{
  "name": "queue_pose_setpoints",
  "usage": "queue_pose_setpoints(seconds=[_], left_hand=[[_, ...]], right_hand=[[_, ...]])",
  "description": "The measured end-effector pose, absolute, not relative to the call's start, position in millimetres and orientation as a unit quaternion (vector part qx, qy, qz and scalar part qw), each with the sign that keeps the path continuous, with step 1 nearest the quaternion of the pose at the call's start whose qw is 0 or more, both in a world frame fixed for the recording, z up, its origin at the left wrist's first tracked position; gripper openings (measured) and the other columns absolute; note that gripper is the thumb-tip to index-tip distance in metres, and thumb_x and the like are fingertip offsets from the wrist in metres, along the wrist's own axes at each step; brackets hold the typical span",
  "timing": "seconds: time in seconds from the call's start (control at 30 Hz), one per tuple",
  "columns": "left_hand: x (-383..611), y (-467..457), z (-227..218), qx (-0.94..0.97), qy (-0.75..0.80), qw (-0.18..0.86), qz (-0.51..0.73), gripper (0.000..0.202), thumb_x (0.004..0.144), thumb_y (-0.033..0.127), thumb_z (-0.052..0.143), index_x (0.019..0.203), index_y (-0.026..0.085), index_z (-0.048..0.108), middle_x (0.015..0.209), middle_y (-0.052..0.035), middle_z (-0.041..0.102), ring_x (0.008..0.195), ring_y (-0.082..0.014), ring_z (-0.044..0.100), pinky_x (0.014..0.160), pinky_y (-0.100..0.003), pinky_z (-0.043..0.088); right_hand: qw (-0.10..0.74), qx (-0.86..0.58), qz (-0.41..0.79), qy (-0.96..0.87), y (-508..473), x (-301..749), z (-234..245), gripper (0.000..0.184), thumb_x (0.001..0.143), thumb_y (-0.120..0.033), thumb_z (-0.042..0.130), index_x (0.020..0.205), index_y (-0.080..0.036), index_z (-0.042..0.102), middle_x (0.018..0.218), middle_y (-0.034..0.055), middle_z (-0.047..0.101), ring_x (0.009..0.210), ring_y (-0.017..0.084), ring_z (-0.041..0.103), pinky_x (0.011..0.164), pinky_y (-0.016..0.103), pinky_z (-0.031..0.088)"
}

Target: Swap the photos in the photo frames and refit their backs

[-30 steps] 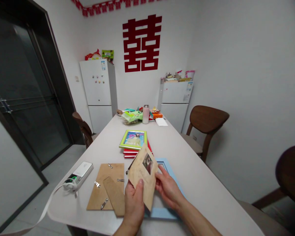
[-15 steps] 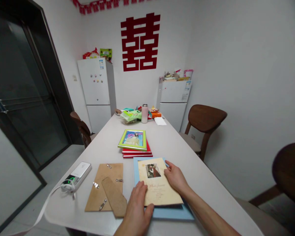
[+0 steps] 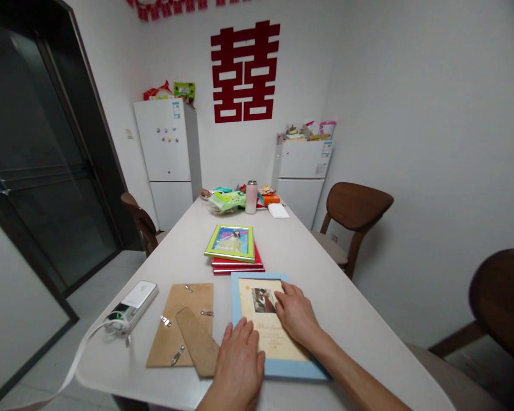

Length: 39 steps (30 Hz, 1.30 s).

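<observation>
A light blue photo frame (image 3: 291,370) lies on the table near the front. Inside its border rests a cream paper insert (image 3: 268,338) with a small picture and printed text. My right hand (image 3: 297,315) lies over the insert's right side, fingers flat on the paper. At the lower left, my left hand (image 3: 240,355) is laid flat across the frame's left border and the insert's edge, holding nothing. To the left is a brown backboard (image 3: 163,337) with metal clips. Its brown support leg (image 3: 197,339) is angled across it, close to my left hand.
Beyond the blue frame, a green photo frame (image 3: 212,245) sits on red frames (image 3: 259,267). A power bank (image 3: 139,297) with a white cable stands at the left edge. Farther back are a pink bottle (image 3: 251,198) and green packaging (image 3: 227,201). Chairs (image 3: 357,200) flank the table.
The insert has gone down from lying over the blue frame's border to sitting within it. My right hand has moved left onto the paper; my left hand has shifted slightly and flattened.
</observation>
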<state>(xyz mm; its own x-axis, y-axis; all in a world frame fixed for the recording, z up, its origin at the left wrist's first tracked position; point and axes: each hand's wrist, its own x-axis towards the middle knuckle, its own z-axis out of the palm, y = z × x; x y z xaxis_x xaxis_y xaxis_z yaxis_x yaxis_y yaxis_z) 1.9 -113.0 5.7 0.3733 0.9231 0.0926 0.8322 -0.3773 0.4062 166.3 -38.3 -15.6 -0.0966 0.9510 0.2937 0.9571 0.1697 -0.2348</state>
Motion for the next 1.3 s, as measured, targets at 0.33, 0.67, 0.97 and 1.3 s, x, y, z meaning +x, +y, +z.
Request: queue_pose_setpoints(seconds=[0.33,0.67,0.97,1.3], left_hand=[[-53.6,-121.8,18.3,0.803,0.528,0.183,0.207,0.054,0.066,0.024,0.053,0.118,0.018,0.042,0.132,-0.01,0.032,0.123,-0.0255,0.024,0.1,-0.047,0.02],[-149.3,-130.6,-15.9,0.69,0.703,0.105,0.135,0.061,0.065,0.031,0.051,0.12,0.008,0.038,0.133,-0.0159,0.029,0.122,-0.0267,0.024,0.099,-0.038,0.024],[-141.3,-125.3,-22.4,0.703,0.661,0.106,0.239,0.06,0.06,0.025,0.057,0.117,0.014,0.042,0.13,-0.0138,0.035,0.118,-0.0268,0.032,0.096,-0.04,0.03],[-79.9,-120.1,26.4,0.781,0.528,0.06,0.328,0.062,0.068,0.03,0.056,0.124,0.016,0.032,0.134,-0.0129,0.028,0.122,-0.024,0.027,0.098,-0.039,0.028]], right_hand=[[0.214,-0.606,0.026,-0.766,-54.1,130.2,9.8,0.035,0.077,-0.023,0.039,0.109,-0.015,0.05,0.119,0.0119,0.046,0.108,0.024,0.036,0.086,0.037,0.026],[0.212,-0.495,0.146,-0.83,-93.5,21.6,1.4,0.055,0.055,-0.035,0.061,0.106,-0.018,0.049,0.097,0.0095,0.052,0.088,0.025,0.043,0.077,0.037,0.032],[0.302,-0.476,0.191,-0.804,-88.8,30.6,18.7,0.063,0.056,-0.018,0.053,0.118,-0.013,0.042,0.1,0.0093,0.053,0.093,0.022,0.043,0.083,0.033,0.034],[0.392,-0.472,0.127,-0.779,-97.5,115.6,69.0,0.049,0.059,-0.021,0.053,0.108,-0.019,0.05,0.103,0.0051,0.057,0.095,0.02,0.048,0.086,0.035,0.037]])
